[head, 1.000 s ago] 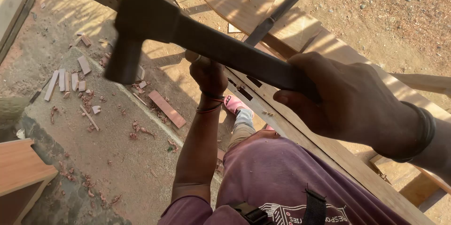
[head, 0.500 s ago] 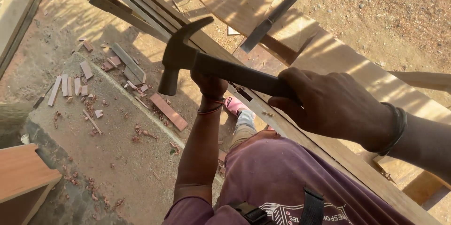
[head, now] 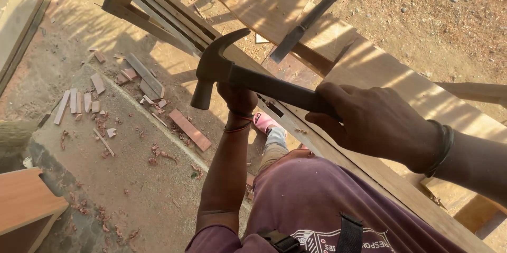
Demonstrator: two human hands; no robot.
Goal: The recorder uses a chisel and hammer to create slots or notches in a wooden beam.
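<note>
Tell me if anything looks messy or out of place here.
Wood offcuts and shavings lie scattered over the concrete floor below the plank. A chisel lies loose on it. The right hand grips a hammer.

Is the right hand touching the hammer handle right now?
Touching. The head view shows the right hand wrapped around the end of the dark hammer handle, fingers closed over it with no gap.

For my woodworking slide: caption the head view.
Right hand grips a claw hammer above the left hand at a long wooden board.
</note>
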